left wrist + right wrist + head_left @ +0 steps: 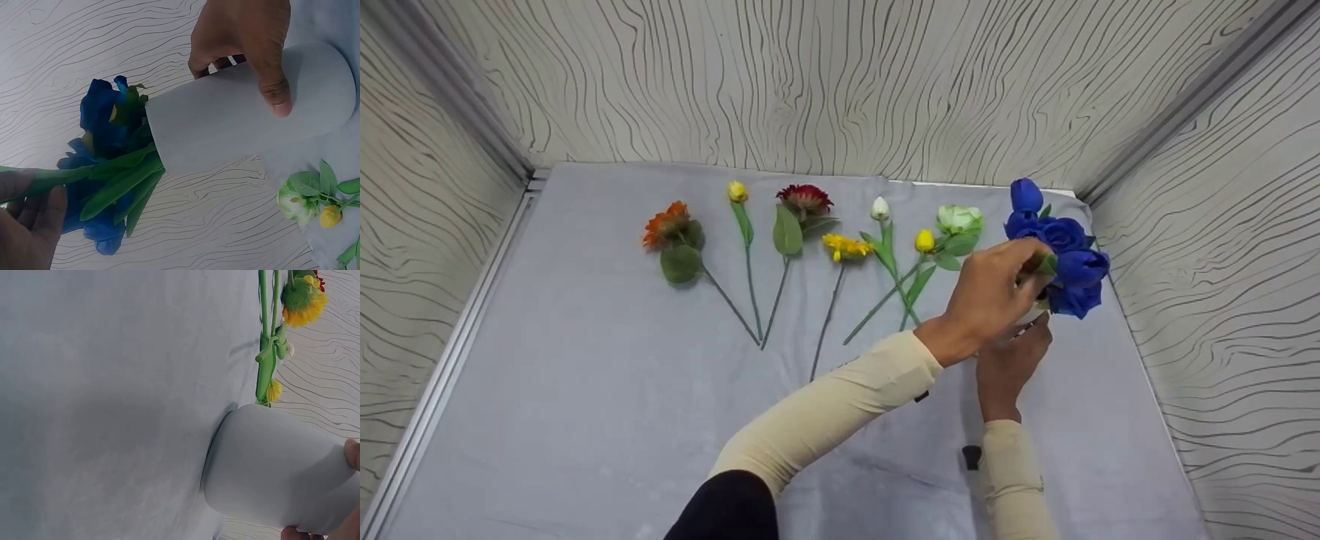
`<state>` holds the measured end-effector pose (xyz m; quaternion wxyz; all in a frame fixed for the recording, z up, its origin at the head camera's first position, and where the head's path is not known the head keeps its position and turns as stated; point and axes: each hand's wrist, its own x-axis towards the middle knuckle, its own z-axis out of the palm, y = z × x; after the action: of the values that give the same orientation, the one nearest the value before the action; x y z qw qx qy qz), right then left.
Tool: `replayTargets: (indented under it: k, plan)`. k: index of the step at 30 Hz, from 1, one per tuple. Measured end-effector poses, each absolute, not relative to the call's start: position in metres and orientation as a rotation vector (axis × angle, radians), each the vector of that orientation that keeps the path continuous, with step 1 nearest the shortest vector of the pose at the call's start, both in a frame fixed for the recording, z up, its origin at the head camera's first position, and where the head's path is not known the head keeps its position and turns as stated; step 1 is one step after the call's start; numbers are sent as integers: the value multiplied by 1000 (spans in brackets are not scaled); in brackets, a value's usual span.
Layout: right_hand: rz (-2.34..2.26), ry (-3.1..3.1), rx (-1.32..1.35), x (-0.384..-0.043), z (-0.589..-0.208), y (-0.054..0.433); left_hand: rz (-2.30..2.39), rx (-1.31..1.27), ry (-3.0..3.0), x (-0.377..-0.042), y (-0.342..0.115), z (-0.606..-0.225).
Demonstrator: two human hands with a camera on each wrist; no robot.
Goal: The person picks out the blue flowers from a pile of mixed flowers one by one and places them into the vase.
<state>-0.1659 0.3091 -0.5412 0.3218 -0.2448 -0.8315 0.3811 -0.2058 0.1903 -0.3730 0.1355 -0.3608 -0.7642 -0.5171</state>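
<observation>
A white vase (pixel 225 112) stands upright on the cloth, full of blue flowers (pixel 1065 236). These include roses and tulips, with long green leaves (pixel 124 180) hanging over the rim. My right hand (pixel 1012 367) grips the vase's side, its thumb across the near face in the left wrist view. Above the rim, my left hand (pixel 986 292) pinches a long green leaf (pixel 84 173) beside the blue blooms. Whether that strip is purely leaf or partly stem I cannot tell. From the head view, both hands hide most of the vase.
Left of the vase lie a pale green flower (pixel 959 219), yellow tulip (pixel 924 240), white tulip (pixel 880 208), yellow daisy-like flower (pixel 846 247), red flower (pixel 805 199), another yellow tulip (pixel 737 191) and an orange flower (pixel 666 225). Patterned walls (pixel 780 90) surround the grey cloth (pixel 585 390).
</observation>
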Motion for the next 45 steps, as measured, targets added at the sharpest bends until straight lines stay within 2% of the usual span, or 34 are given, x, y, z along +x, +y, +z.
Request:
replayTargets:
  k: [20,45]
  plan:
    - [967,-2198,-610,-165,-541,310,-1474,-1032,-2268,-208,203,-405]
    - [948,-2181,-537,-163,-544,311,-1528,-839,-2281,-219,221,-425]
